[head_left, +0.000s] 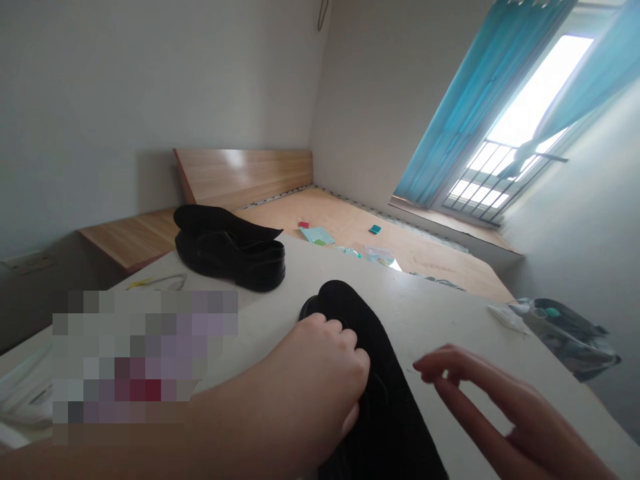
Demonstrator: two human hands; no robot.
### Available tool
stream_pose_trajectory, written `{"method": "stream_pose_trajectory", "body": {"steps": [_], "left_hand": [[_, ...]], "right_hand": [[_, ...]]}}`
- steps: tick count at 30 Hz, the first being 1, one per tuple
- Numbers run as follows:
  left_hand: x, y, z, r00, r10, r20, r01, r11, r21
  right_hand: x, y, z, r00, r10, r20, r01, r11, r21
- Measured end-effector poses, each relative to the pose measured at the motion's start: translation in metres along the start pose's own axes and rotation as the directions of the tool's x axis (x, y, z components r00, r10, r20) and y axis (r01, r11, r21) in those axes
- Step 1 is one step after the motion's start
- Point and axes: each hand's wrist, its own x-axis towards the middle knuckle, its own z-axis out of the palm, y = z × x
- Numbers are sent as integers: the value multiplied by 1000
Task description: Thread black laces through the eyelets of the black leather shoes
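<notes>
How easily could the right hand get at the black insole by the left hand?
Probably yes: the right hand is just beside the black insole, with white tabletop and nothing bulky showing between them. The left hand covers part of its opposite side.

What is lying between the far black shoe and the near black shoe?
In the head view, just a bare strip of the white tabletop shows between the far black shoe and the near black shoe.
</notes>
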Motion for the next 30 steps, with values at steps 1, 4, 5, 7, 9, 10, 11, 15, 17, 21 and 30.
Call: {"method": "stream_pose_trajectory", "body": {"steps": [1,4,5,7,9,10,11,15,17,21,30], "left_hand": [[0,-1,-2,999,35,-28,-36,999,-23],[0,-4,-15,978,11,-209,-64,966,-249],[-1,-4,-21,952,-45,-302,-69,932,-356],[-5,-4,-31,868,-142,-475,-129,861,-492],[-9,-3,-38,799,-153,-581,-203,841,-501],[-12,-2,-40,786,-139,-603,-220,849,-481],[-14,-1,-41,786,-122,-606,-222,859,-461],[-21,1,-40,801,-43,-598,-205,918,-341],[-20,-1,-38,794,-19,-607,-199,936,-290],[-10,-10,-31,861,-69,-504,-46,976,-212],[-1,-11,-19,988,-148,-49,146,989,-33]], "right_hand": [[8,-4,-3,1000,-26,-3,26,1000,-6],[24,-13,-4,990,-135,33,133,988,76],[28,-16,-2,983,-173,58,163,976,145],[35,-25,3,975,-202,94,162,931,327],[41,-35,8,985,-139,102,70,863,500],[44,-40,10,991,-91,97,20,824,566],[45,-43,12,995,-48,93,-19,790,613],[46,-35,5,993,3,119,-82,747,660],[48,-15,-8,996,43,76,-81,770,632],[57,42,-33,981,196,-5,-188,948,258],[67,82,8,804,286,521,-236,958,-161]]}}
